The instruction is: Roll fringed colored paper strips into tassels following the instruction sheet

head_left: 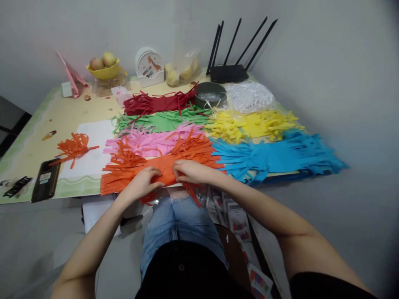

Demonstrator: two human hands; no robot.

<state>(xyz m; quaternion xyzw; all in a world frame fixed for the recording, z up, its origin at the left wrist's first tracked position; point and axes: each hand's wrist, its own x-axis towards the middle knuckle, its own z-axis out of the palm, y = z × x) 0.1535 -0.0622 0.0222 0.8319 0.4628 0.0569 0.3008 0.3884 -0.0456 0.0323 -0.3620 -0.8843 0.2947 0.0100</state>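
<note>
At the table's front edge, my left hand (146,182) and my right hand (190,171) meet over orange fringed tissue paper (168,162). Each hand pinches the paper's uncut middle, which looks gathered between them. Cut strips fan out to both sides, and a few hang over the edge. Just behind lie pink fringed paper (156,142), then green (165,121) and dark red (158,104) pieces. To the right are blue fringed paper (274,157) and yellow fringed paper (255,124). A finished-looking orange tassel (73,146) rests at the left on a white sheet (93,139).
A dark phone (46,180) lies near the left front edge. Along the wall stand a yellow fruit bowl (104,72), a white coaster holder (150,68), a bagged yellow item (182,72) and a black router (229,73). A dark round tin (210,93) sits beside white strands (249,96).
</note>
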